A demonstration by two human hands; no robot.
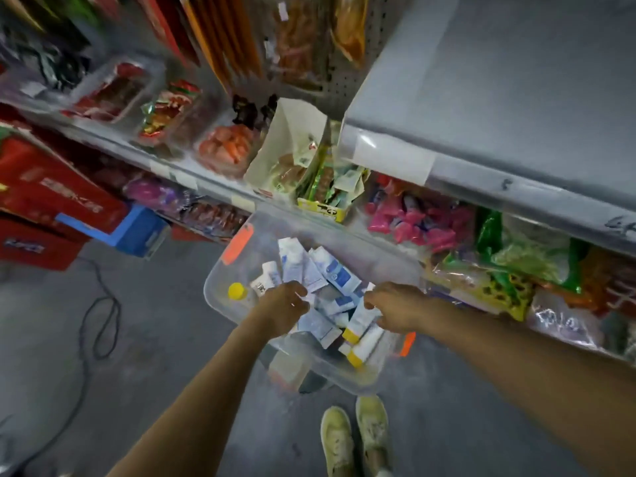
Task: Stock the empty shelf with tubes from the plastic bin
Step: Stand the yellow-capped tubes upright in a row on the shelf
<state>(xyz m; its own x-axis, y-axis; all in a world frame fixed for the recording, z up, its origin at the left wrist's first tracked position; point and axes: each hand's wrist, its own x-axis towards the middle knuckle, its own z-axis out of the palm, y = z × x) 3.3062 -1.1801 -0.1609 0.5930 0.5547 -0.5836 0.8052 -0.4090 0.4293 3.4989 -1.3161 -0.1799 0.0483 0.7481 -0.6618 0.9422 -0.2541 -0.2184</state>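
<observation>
Hands both reach down into the bin: my right hand (390,308) seems, through the blur, to pinch a yellow-capped tube (359,321); whether the left hand (287,304) grips anything I cannot tell. One empty shelf (499,80) holds nothing yet, so all stocking remains. One plastic bin (265,225), roughly a dozen tubes (330,270) heaped inside.
</observation>
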